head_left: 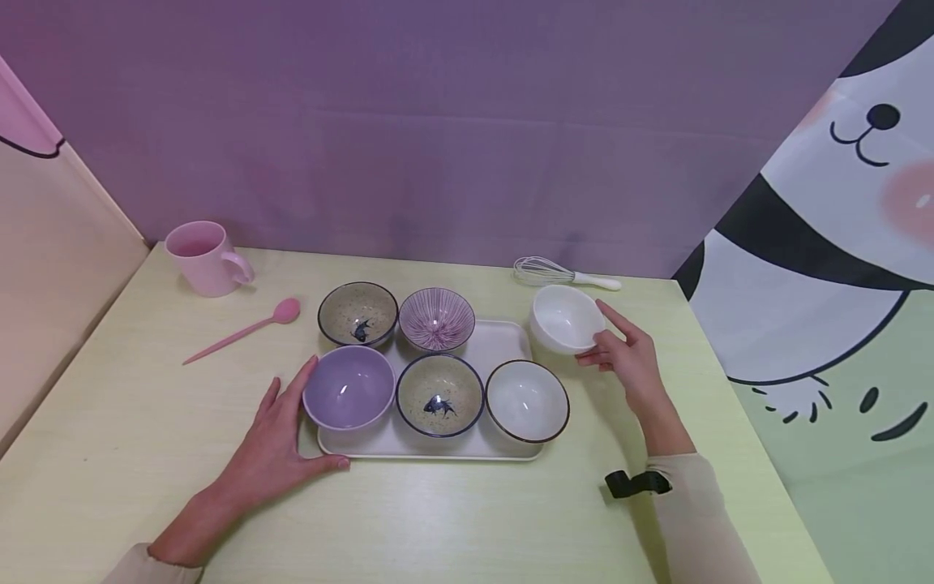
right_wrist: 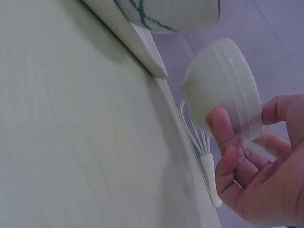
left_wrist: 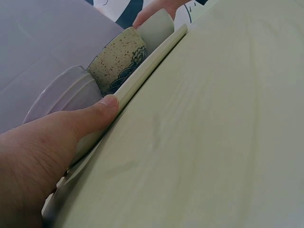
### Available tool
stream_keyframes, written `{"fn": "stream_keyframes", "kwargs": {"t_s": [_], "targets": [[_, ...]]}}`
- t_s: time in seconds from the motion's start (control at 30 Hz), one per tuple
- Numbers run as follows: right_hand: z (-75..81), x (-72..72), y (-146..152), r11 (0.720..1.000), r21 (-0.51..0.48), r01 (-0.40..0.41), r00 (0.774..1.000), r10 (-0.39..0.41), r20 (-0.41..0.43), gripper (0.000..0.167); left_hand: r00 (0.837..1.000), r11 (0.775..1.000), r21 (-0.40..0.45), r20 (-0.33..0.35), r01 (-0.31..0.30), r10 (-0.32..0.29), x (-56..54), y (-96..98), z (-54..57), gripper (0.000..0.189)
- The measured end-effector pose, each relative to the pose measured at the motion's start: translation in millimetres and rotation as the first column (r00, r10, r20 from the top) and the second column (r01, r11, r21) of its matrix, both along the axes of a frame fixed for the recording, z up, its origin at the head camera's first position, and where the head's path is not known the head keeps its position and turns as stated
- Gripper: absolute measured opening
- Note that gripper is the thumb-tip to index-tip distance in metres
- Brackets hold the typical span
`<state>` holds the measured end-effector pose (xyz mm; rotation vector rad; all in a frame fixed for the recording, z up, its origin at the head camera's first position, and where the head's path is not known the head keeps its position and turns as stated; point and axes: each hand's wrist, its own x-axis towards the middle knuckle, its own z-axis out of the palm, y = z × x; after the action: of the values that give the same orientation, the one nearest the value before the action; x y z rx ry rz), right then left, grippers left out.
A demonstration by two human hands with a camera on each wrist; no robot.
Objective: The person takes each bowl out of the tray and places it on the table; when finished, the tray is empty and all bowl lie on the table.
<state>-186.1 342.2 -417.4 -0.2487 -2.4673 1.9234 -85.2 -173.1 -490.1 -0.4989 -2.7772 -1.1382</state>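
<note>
My right hand (head_left: 623,357) holds a small plain white bowl (head_left: 566,318) by its side, tilted and raised beyond the tray's right end. In the right wrist view, fingers lie under the white bowl (right_wrist: 221,90) with the thumb at its rim. A white tray (head_left: 430,451) carries several bowls. My left hand (head_left: 273,446) spans the tray's front left corner, fingers extended beside the purple bowl (head_left: 349,389) and thumb along the front edge. Also in the front row are a speckled fish bowl (head_left: 438,377) and a brown-rimmed white bowl (head_left: 527,397).
Behind them stand another speckled bowl (head_left: 350,304) and a purple-striped bowl (head_left: 436,319). A white-handled whisk (head_left: 562,274) lies at the back edge. To the left are a pink mug (head_left: 207,268) and a pink spoon (head_left: 248,329). A purple backdrop (head_left: 452,162) rises behind the table.
</note>
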Motion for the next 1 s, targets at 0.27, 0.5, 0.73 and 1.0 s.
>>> {"fn": "stream_keyframes", "kwargs": {"t_s": [0.27,0.5,0.73,1.0], "targets": [[-2.7,1.5,19.9,0.993,-0.093,0.068,0.998,-0.067,0.019,0.067,1.000,1.000,-0.004,0.004,-0.001,0.001,-0.8,0.1,-0.9,0.148],[-0.7,1.0,38.1,0.987,-0.089,0.132,0.991,-0.129,0.039,0.069,1.000,1.000,-0.004,0.004,-0.005,0.005,-1.0,-0.2,-0.7,0.148],[-0.3,0.0,55.7,0.976,-0.066,0.207,0.977,-0.201,0.076,0.070,0.999,1.000,-0.001,0.029,-0.015,0.015,-0.5,-1.7,-0.4,0.149],[1.1,3.0,73.2,0.955,-0.071,0.288,0.954,-0.279,0.113,0.071,0.999,1.000,0.011,0.045,-0.016,0.016,0.0,-1.4,-0.5,0.148]]}}
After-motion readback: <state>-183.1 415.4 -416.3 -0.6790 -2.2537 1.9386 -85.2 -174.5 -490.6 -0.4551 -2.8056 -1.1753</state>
